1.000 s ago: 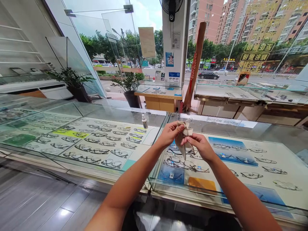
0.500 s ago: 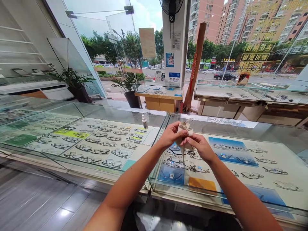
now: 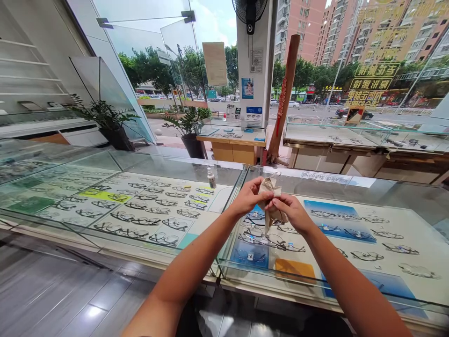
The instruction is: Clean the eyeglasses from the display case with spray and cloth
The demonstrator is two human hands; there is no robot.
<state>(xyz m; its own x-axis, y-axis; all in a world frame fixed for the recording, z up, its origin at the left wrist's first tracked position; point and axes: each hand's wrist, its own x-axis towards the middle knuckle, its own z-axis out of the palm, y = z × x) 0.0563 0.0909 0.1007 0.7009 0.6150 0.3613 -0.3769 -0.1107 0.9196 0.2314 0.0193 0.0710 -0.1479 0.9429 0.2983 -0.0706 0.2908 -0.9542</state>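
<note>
My left hand (image 3: 250, 196) is closed on a beige cleaning cloth (image 3: 270, 186), its thumb pressing the folds. Just right of it, my right hand (image 3: 291, 210) pinches what looks like a thin-rimmed pair of eyeglasses (image 3: 278, 173), mostly covered by cloth and fingers. A fine curved line of the frame shows above the cloth. Cloth hangs below the fingers too. Both hands are close together above the right glass display case (image 3: 351, 188). A small white spray bottle (image 3: 211, 179) stands upright to the left of my hands.
Rows of eyeglasses (image 3: 166, 202) lie inside the left case, with more on blue panels (image 3: 342, 222) in the right one. An orange pad (image 3: 295, 270) is near the front edge. Beyond are potted plants (image 3: 191, 133), a wooden post (image 3: 286, 93) and further display counters (image 3: 231, 140).
The cloth's folds have shifted, and more of it now hangs below my fingers. Both hands stay in nearly the same place.
</note>
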